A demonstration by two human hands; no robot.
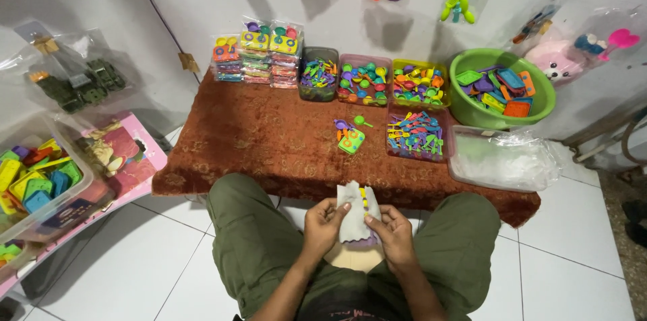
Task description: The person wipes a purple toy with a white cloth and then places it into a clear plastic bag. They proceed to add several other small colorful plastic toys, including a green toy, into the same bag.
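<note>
Head view: stacked toy packs (257,51), yellow and orange tops, at rug's far edge; green basin (472,113) of coloured trays far right; clear bags (502,158) beside it. Brown patterned rug (269,139) on white tiled floor. Left hand (322,223) and right hand (391,232), above lap, fingers pinching small clear plastic bag (356,210).

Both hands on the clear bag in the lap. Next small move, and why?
Probably reach the right hand forward to the small loose toys on the brown cloth. Both hands pinch a thin clear bag over the lap, the left hand at its edge, and only a yellow strip shows inside. Those loose pieces are the nearest toys to it.
</note>
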